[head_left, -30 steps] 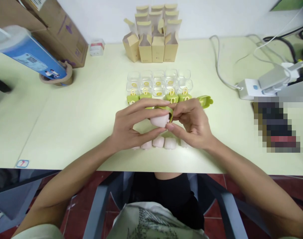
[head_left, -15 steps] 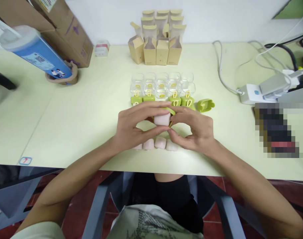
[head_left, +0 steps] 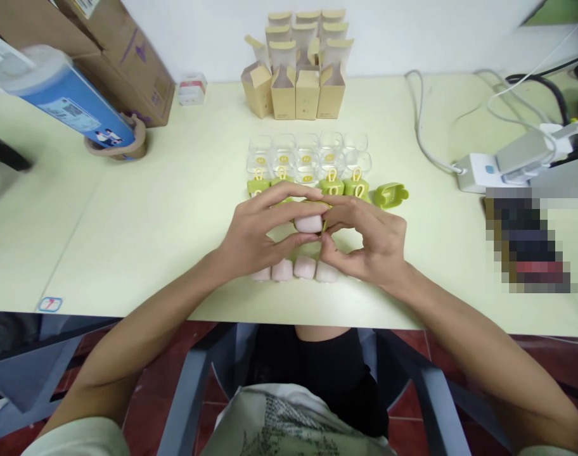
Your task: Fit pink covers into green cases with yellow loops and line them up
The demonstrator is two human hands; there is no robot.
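Observation:
My left hand (head_left: 260, 234) and my right hand (head_left: 372, 244) meet over the middle of the table, their fingers closed around one small item. Between the fingertips shows a pale pink, soft-looking puff (head_left: 308, 224). A thin green rim (head_left: 326, 219) of a case shows beside it, at the right fingertips; the rest is hidden by fingers. Below the hands lies a row of pale puffs (head_left: 282, 270), partly covered by them. Just beyond stand several green lidded pieces with cream loops (head_left: 331, 186). An empty green shell (head_left: 391, 196) lies to their right.
Clear plastic covers (head_left: 284, 151) stand in rows behind the green pieces. Open cardboard boxes (head_left: 284, 95) are grouped at the wall. On the left are a blue cylinder (head_left: 80, 95) in a holder and a large carton (head_left: 127, 63). A power strip (head_left: 479, 173) with cables and a blurred-out object (head_left: 526, 240) lie right.
The left fingers have shifted over the puff, so less of it shows. The green rim sits closer around it. The whole view has moved slightly.

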